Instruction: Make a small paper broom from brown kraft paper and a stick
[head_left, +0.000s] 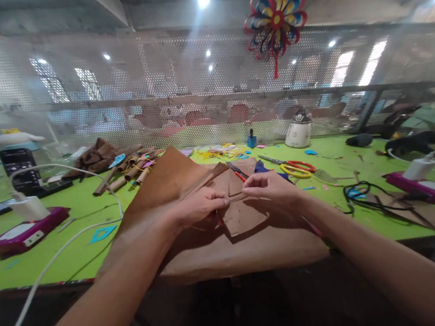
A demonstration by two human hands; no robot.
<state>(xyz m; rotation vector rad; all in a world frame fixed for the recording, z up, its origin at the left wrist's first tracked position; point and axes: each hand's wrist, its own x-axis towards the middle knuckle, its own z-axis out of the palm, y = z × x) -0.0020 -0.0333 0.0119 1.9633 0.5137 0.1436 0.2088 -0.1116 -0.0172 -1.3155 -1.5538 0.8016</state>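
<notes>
Two forearms stretched forward, left hand (pixel 201 207) and right hand (pixel 270 187) each pinching folded brown paper (pixel 243 215)

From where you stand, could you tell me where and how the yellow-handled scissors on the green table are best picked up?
Take the yellow-handled scissors by the handle loops, coming from above on the right side. They lie flat on the green table with the loops toward the right and bare table around them, while the blades point left toward the brown paper that the left hand and right hand pinch.
</notes>
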